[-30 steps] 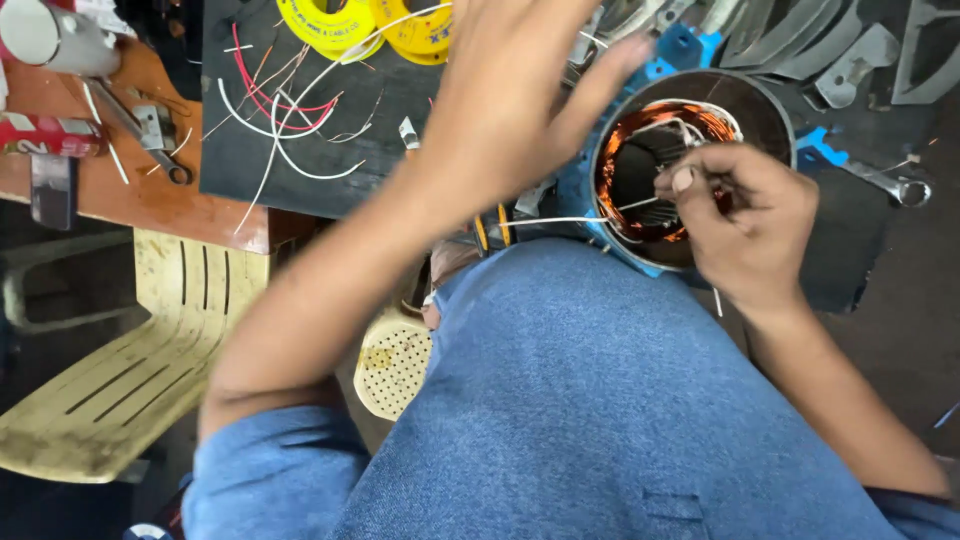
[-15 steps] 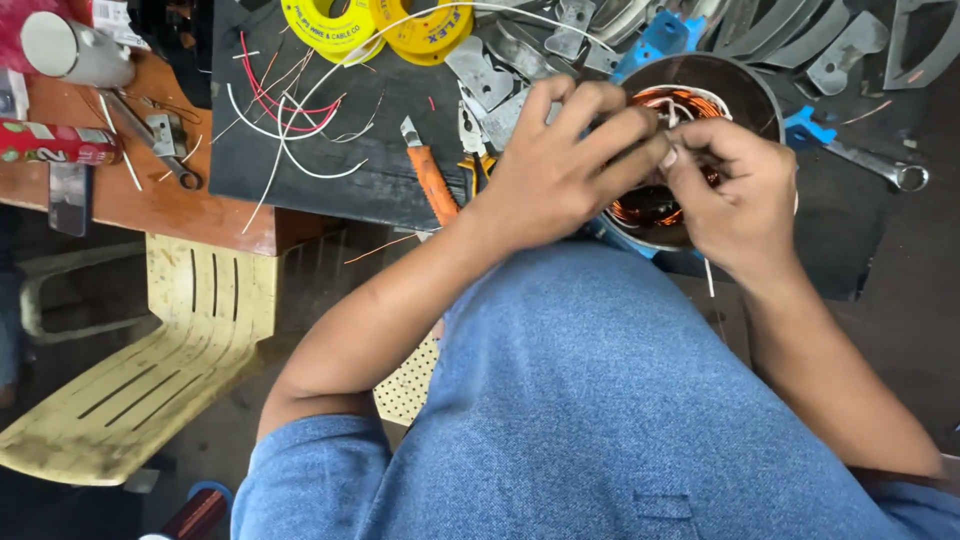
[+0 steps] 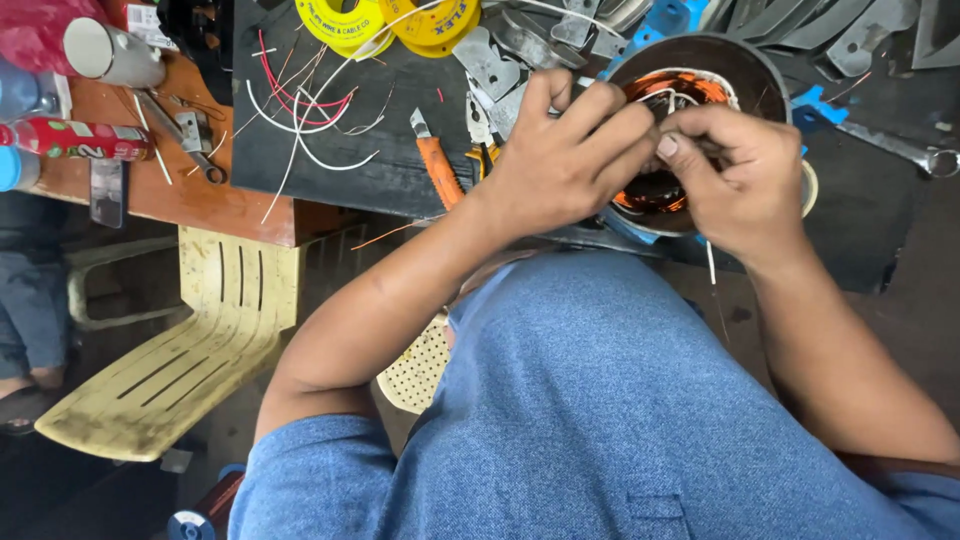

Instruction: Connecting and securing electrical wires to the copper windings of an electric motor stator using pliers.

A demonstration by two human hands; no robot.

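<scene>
Chair (image 3: 170, 370), yellow plastic, sits far left under the wooden bench edge (image 3: 180, 195), w/ loose red and white wires (image 3: 300, 110) and an orange-handled knife (image 3: 438, 165) on the dark mat next over. Left hand (image 3: 565, 160) curls its fingers narrow over the round motor housing (image 3: 745, 65), fingertips meeting the right hand (image 3: 735, 185), which pinches a thin white wire (image 3: 711, 262) at the copper windings (image 3: 690, 92) inside.
</scene>
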